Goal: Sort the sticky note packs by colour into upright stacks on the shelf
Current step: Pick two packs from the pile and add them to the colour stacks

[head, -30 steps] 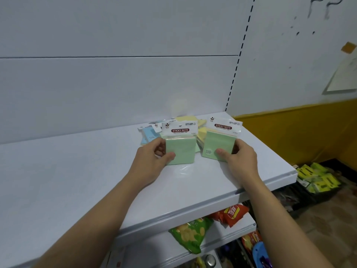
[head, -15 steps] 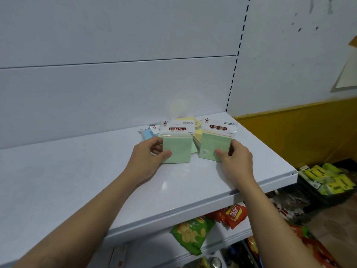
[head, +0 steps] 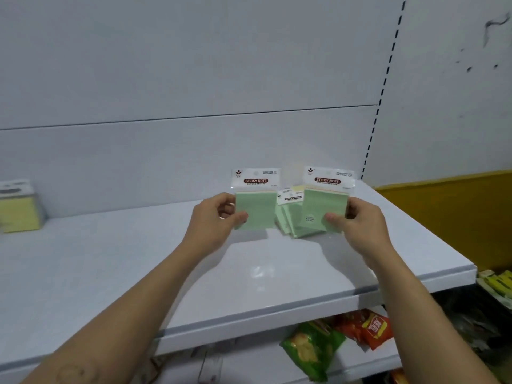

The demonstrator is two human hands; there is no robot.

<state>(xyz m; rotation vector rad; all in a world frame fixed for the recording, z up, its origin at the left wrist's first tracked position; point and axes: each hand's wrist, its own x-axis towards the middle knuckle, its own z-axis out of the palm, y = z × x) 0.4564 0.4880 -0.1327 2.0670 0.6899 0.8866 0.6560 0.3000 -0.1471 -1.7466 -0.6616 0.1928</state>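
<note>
**Two green packs up off the shelf, one in each hand**

The left hand (head: 213,220) pinches the left green pack (head: 257,209) by its side edge, thumb on the front and fingers curled behind. The right hand (head: 357,225) grips the right green pack (head: 322,206) in the same way. Both packs stand upright with their white header cards on top.

A second ago both packs sat low, their bottom edges on or near the shelf (head: 110,273) in front of the loose pile (head: 288,220). Now they are raised, one just left of the pile and one just right of it and partly covering it. The hands are apart, with the pile showing between them.

What shows of the pile is mostly green packs lying flat and fanned, with a pale yellow edge behind. Far left of the pile, against the back wall, a yellow stack (head: 19,212) stands upright (blurred at the frame edge). Below the pile, snack bags (head: 313,347) lie on a lower shelf.

The lift suggests two matching greens are picked and ready to be stood together as a green stack; the pile remains unsorted
</note>
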